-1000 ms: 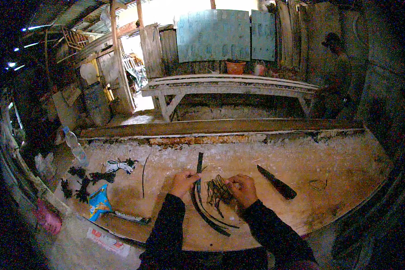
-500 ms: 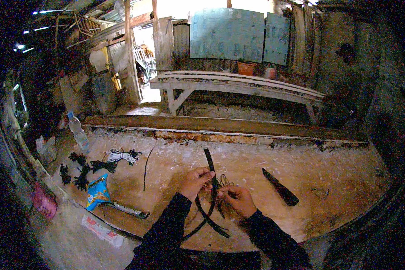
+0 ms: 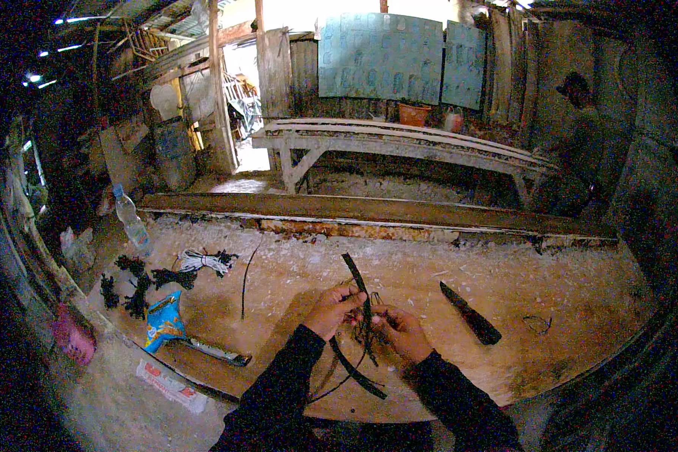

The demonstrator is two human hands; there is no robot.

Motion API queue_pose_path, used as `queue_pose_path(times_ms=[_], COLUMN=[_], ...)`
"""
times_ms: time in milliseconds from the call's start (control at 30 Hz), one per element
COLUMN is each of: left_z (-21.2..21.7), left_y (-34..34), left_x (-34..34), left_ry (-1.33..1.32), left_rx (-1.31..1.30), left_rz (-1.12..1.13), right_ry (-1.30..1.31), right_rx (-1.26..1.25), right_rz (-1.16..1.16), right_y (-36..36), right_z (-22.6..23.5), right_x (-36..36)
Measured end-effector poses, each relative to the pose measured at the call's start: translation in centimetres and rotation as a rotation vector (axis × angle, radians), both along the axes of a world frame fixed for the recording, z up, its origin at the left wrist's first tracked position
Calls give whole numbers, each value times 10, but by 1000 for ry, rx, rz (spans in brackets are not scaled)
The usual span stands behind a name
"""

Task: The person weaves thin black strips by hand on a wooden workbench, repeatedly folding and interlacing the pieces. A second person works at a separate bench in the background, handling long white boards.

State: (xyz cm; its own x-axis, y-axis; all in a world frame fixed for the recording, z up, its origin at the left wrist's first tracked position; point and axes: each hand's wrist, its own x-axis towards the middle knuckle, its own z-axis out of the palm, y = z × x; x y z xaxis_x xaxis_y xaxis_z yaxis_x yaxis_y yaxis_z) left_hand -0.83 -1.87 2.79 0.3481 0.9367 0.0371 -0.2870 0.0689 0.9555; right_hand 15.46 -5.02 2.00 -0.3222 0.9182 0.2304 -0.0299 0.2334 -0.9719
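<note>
A narrow black strap (image 3: 354, 273) stands up from between my hands, and its lower part curves down toward the table's front edge. My left hand (image 3: 333, 313) is closed in a pinch around the strap's middle. Against the strap's other side, my right hand (image 3: 401, 331) pinches a thin cord (image 3: 376, 298) whose loop shows above the fingertips. The exact grip of the fingers is partly hidden. To the right lies a dark, knife-like blade (image 3: 471, 314), its narrow tip pointing away from me.
On the table (image 3: 407, 392) at left are black bundles (image 3: 175, 279), a white cord bundle (image 3: 206, 261), a blue packet (image 3: 164, 320), and a clear bottle (image 3: 131, 218). A thin loop (image 3: 537, 325) lies far right. Beyond stands a bench (image 3: 399, 139); a person (image 3: 580, 135) is at far right.
The strap's top end has tilted and dropped slightly. My left hand has shifted a little right, and the two hands are closer together around the strap.
</note>
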Motion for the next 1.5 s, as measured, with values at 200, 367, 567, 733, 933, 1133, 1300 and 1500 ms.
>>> queue_pose_path(times_ms=[200, 367, 567, 733, 933, 1133, 1300, 1500], left_z=[-5, -4, 2, 3, -1, -1, -2, -8], left_y=[3, 3, 0, -2, 4, 4, 0, 2], left_x=[1, -5, -9, -9, -6, -2, 7, 8], left_ry=[-125, -184, -161, -161, -266, 114, 64, -53], left_rx=[-101, -93, -65, -49, -74, 84, 34, 11], left_rz=[64, 61, 55, 39, 102, 311, 278, 248], right_ry=[-75, -102, -26, -12, -52, -7, -171, 86], right_rx=[20, 124, 61, 90, 70, -105, -22, -204], right_rz=[0, -129, -110, -105, -46, 7, 51, 125], right_y=[1, 2, -6, -7, 0, 0, -3, -1], right_z=[-6, -1, 10, 10, 1, 7, 6, 5], right_x=[3, 2, -1, -3, 0, 3, 2, 0])
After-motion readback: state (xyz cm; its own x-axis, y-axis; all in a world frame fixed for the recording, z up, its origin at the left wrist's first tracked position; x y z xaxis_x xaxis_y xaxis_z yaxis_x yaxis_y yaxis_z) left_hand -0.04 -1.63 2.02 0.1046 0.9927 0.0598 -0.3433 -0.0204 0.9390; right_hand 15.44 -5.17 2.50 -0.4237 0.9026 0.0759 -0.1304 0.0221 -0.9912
